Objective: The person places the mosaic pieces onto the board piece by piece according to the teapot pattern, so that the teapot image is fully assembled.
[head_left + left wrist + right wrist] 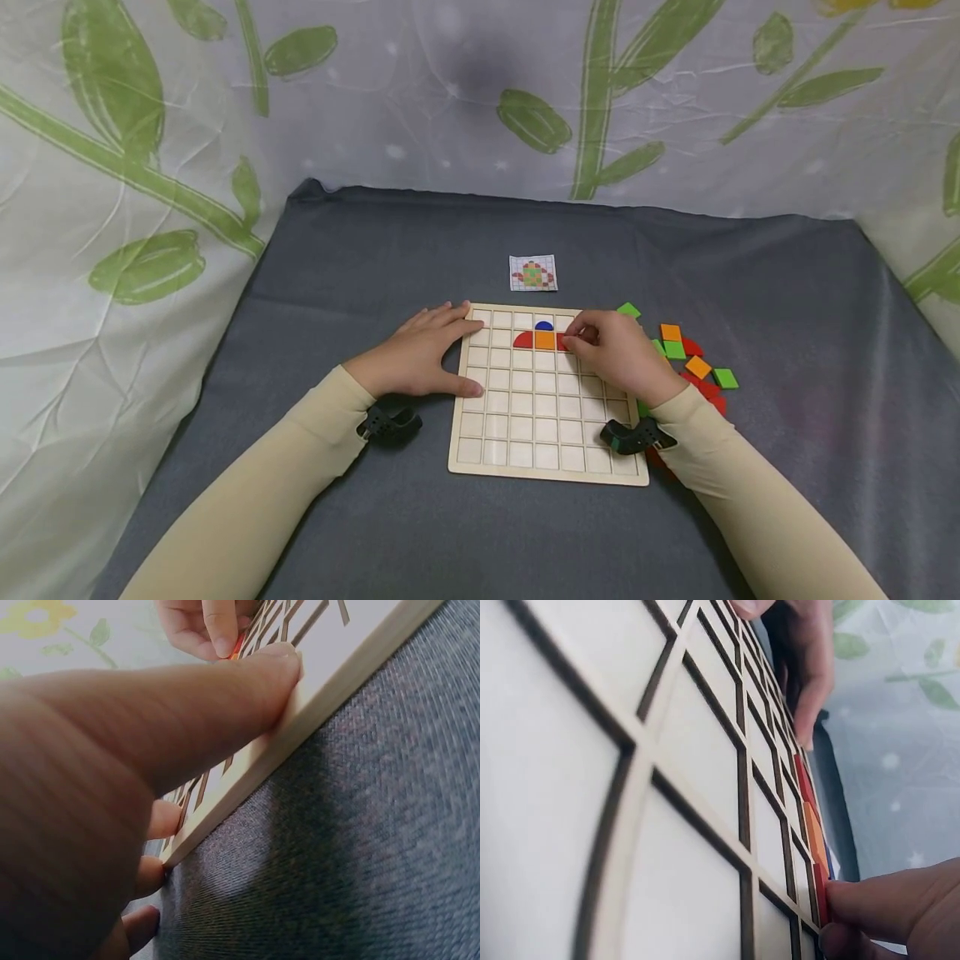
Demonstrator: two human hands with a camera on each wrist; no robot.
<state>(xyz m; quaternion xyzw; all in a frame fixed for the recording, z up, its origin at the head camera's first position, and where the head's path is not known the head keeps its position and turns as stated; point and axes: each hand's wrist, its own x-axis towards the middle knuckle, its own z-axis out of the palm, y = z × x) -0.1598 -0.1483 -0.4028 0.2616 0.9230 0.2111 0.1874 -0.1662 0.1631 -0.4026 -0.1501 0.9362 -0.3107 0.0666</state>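
A wooden grid board [547,479] lies flat on the grey cloth. Along its left edge rests my left hand [420,354], thumb and fingers spread, with the thumb [277,671] on the frame. In the upper rows sit a blue half-round tile [543,326], an orange square tile [545,340] below it, and a red quarter-round tile [523,340] left of the orange one. My right hand [618,354] pinches another red tile [822,896] at the cell right of the orange square; fingers hide part of its shape.
Loose green, orange and red tiles [698,367] lie right of the board, some partly hidden by the right forearm. A small picture card [533,273] with a coloured grid pattern lies beyond the board. A leaf-patterned curtain [450,125] hangs behind the cloth-covered table [360,250].
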